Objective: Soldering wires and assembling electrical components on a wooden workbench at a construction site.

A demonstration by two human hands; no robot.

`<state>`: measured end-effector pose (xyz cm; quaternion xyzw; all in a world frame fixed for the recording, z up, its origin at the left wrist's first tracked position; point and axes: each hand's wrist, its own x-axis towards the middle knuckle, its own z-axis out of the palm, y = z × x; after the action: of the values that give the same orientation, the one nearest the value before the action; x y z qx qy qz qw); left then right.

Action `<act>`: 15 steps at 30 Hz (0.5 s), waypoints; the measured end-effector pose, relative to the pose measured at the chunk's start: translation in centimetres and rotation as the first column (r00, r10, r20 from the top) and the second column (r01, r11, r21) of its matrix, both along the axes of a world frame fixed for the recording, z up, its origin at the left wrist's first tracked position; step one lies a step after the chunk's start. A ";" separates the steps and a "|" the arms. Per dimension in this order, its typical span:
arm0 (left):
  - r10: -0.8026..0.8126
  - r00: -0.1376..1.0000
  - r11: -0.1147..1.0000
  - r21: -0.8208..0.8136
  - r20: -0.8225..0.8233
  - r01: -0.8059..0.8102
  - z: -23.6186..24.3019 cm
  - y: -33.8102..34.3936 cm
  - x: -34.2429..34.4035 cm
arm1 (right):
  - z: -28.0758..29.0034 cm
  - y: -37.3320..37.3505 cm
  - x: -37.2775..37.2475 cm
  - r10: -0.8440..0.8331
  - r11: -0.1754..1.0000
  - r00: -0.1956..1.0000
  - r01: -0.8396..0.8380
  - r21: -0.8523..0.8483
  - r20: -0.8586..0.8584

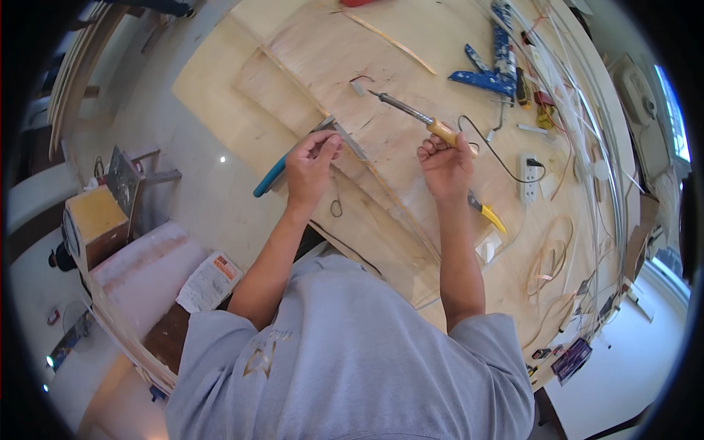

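Note:
My right hand point(447, 165) grips a soldering iron point(442, 132) by its wooden handle. The iron's metal shaft slants up and left, its tip a short way from a small whitish piece with thin wires point(357, 87). From the handle a black cord point(495, 158) loops toward a white power strip point(527, 180). My left hand point(312, 161) is closed, thumb and fingers pinched together; whatever they hold is too small to make out. Beneath that hand lies a blue-handled tool point(271, 174), its middle covered. A narrow grey metal strip point(352, 141) lies just beyond the left fingertips.
On the wooden tabletop point(293, 29), a blue caulking gun point(488, 77) lies far right, near long white strips point(579, 95). A yellow-handled cutter point(488, 213) sits beside my right forearm. A thin wood strip point(392, 44) lies at the back. A white bag point(210, 282) is at left.

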<state>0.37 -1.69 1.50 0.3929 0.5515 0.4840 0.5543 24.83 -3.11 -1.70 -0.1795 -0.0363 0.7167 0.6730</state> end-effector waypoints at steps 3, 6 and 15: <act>0.019 0.998 1.000 0.008 -0.059 -0.019 0.1 0.0 0.0 | 0.5 0.1 0.0 0.003 0.999 1.000 -0.004 -0.036 -0.012; 0.048 0.999 0.999 -0.017 0.000 -0.048 -0.3 0.0 0.1 | 0.6 0.2 0.9 -0.046 0.998 0.999 0.047 -0.038 0.024; -0.169 0.981 0.978 -0.139 -0.098 0.155 -0.9 -1.2 0.7 | 7.4 0.2 11.3 -0.503 0.856 0.785 0.511 0.081 0.361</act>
<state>1.06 -2.89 0.58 0.4254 0.5777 0.3777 0.5853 36.17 -2.87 5.67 -0.3213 -0.1053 0.4631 0.8193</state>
